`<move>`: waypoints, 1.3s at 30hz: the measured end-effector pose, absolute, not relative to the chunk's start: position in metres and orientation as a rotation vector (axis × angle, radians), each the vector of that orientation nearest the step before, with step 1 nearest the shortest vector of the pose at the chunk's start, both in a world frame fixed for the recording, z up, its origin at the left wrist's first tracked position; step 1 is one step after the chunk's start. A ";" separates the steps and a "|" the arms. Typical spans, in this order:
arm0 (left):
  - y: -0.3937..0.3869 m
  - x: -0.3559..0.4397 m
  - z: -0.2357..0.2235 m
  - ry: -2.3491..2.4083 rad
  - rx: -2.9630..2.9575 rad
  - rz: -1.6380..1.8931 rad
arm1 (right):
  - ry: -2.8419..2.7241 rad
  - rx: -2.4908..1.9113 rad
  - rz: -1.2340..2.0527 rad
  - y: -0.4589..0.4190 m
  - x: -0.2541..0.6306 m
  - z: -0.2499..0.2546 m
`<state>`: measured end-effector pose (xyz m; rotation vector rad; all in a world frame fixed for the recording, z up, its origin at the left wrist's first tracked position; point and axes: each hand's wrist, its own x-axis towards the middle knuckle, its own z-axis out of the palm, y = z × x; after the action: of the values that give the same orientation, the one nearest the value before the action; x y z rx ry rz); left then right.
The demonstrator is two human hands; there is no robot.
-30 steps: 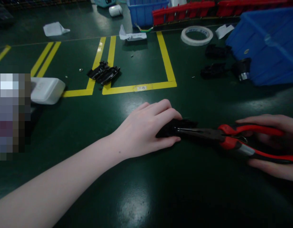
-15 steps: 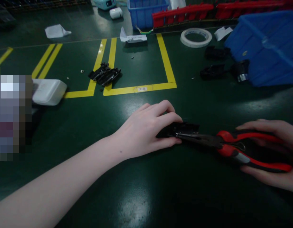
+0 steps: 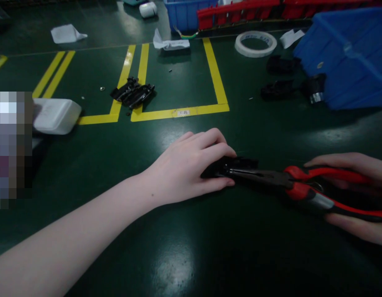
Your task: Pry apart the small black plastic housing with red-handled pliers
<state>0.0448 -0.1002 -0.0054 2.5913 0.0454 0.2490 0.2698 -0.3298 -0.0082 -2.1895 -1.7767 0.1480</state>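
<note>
My left hand grips a black plastic part down at the green table, thumb on the near side and fingers over the far side. Its left portion is hidden under my palm. From the right, long-nose pliers with red and black handles reach into the part, their tips at the part beside my left thumb. My right hand is wrapped round the plier handles at the right edge of the view. Whether the jaws pinch something small I cannot make out.
Several black plastic pieces lie on yellow tape lines. At the right, more black parts sit by a blue bin. A tape roll, paper scraps and red bins are farther back. A white container stands left.
The view has shifted slightly, so the background sits a little higher and farther left. The plier handles have turned a little, the near handle showing more. Both hands keep their hold.
</note>
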 end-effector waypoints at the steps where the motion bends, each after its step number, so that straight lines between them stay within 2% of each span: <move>1: -0.100 0.045 -0.005 0.048 2.591 0.245 | -1.776 -2.192 0.160 -0.329 0.270 -0.007; 16: -0.101 0.045 -0.006 0.052 2.611 0.243 | -1.608 -2.271 0.337 -0.330 0.272 0.000; 39: -0.101 0.044 -0.007 0.009 2.640 0.283 | -1.868 -2.132 0.254 -0.339 0.297 -0.014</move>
<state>0.0437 -0.1006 -0.0068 2.6404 0.0092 0.2830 0.2965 -0.3386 -0.0135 -2.1320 -1.8676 0.2540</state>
